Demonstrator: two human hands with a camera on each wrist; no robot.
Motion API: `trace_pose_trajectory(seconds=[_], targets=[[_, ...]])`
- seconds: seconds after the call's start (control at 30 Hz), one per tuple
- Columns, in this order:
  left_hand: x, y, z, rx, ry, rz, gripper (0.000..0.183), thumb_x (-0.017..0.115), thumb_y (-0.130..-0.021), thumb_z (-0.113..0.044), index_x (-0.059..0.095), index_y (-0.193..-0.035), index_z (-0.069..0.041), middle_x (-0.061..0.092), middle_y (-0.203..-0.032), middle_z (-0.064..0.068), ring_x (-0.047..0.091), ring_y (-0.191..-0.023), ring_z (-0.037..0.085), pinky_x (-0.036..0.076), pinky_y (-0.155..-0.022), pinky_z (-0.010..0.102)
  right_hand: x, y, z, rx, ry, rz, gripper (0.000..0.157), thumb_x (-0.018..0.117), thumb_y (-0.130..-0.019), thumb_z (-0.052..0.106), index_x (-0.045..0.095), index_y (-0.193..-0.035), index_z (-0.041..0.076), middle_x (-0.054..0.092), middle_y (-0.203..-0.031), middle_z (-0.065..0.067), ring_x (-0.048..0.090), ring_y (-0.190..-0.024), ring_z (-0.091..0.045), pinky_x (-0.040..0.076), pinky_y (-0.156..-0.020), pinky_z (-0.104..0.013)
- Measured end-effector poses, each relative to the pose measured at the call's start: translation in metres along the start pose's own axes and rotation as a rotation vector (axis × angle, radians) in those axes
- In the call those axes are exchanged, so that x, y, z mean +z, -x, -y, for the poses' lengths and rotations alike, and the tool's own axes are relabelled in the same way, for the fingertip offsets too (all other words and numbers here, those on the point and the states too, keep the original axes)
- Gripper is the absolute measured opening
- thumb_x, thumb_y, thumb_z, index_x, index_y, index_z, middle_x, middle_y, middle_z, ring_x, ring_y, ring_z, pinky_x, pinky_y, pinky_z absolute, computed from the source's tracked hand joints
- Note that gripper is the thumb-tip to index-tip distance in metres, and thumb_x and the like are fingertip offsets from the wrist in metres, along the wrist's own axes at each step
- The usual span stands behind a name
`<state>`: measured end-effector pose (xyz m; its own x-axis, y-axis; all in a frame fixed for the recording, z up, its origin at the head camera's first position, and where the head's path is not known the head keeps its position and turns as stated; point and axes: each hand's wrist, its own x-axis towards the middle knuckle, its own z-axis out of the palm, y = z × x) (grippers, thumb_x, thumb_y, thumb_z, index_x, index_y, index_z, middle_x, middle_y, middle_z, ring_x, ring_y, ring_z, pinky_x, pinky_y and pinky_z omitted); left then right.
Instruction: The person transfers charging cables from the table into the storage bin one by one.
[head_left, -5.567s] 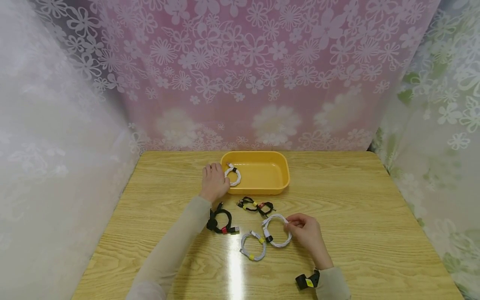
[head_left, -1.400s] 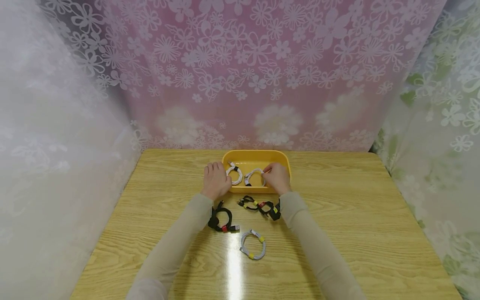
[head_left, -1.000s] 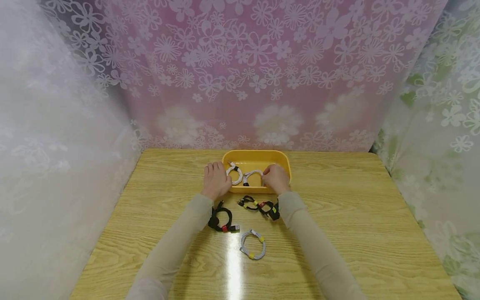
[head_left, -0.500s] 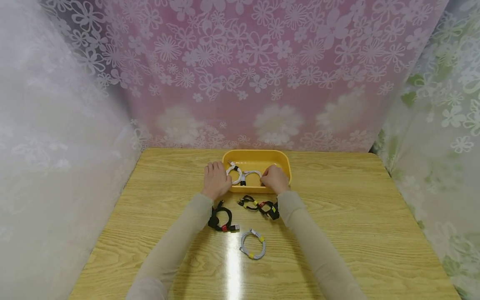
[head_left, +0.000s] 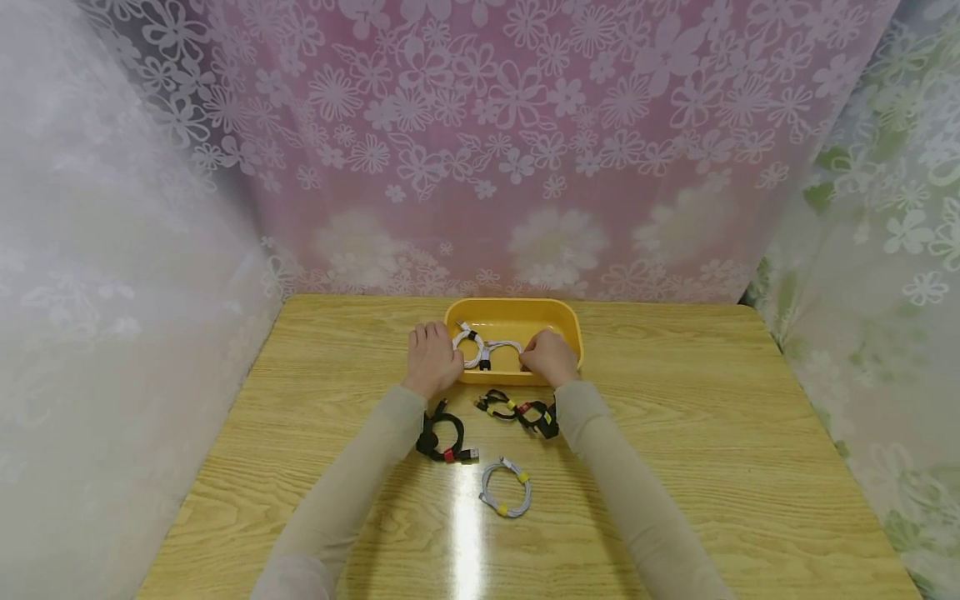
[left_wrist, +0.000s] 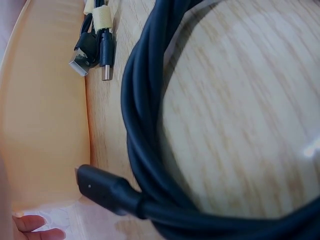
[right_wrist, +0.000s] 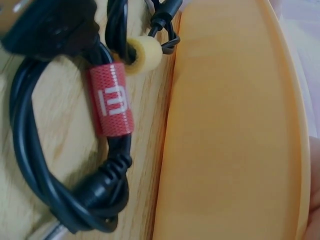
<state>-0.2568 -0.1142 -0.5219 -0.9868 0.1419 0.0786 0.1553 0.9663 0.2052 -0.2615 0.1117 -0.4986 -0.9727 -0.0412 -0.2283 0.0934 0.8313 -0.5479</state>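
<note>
My left hand (head_left: 433, 362) grips the left rim of a yellow plastic bin (head_left: 517, 312) at the back of the table; in the left wrist view, fingertips (left_wrist: 42, 231) show past the bin wall. Inside the bin, my right hand (head_left: 551, 358) pinches the right side of a coiled white cable (head_left: 504, 345) with a black tie. Its fingertips are partly hidden. Another coiled white cable (head_left: 468, 348) lies at the bin's left end, near my left thumb, its connector pointing to the back.
A black coiled cable with a red tie (head_left: 448, 455) lies below my left wrist. In front of the bin is a black cable (head_left: 498, 406) with yellow and red ties. A grey-white coil with yellow ties (head_left: 506, 490) lies nearer on the wooden table (head_left: 712, 467).
My right hand has carried the white cable from the table into the bin. In the last second the cable slid slightly left and down. My left hand stays on the rim.
</note>
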Motion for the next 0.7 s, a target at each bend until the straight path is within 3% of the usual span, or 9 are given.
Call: trace_pose_trajectory(seconds=[0.37, 0.7], targets=[[0.0022, -0.0015, 0.0017, 0.004, 0.001, -0.012, 0.031, 0.039, -0.096, -0.022, 0.046, -0.111, 0.003, 0.049, -0.110, 0.022, 0.041, -0.105, 0.038, 0.031, -0.095, 0.048, 0.0008, -0.0017, 0.0007, 0.000, -0.025, -0.022, 0.021, 0.062, -0.090, 0.019, 0.076, -0.075, 0.013, 0.068, -0.070, -0.002, 0.056, -0.061, -0.022, 0.041, -0.058, -0.037], [-0.0009, 0.0002, -0.0002, 0.003, -0.020, 0.022, 0.033, 0.038, -0.097, -0.024, 0.046, -0.113, 0.003, 0.049, -0.111, 0.022, 0.040, -0.107, 0.038, 0.030, -0.098, 0.048, -0.0045, 0.0055, -0.0005, -0.075, -0.076, -0.097, 0.020, 0.062, -0.093, 0.023, 0.074, -0.099, 0.008, 0.070, -0.099, -0.010, 0.062, -0.076, -0.024, 0.050, -0.066, -0.040]])
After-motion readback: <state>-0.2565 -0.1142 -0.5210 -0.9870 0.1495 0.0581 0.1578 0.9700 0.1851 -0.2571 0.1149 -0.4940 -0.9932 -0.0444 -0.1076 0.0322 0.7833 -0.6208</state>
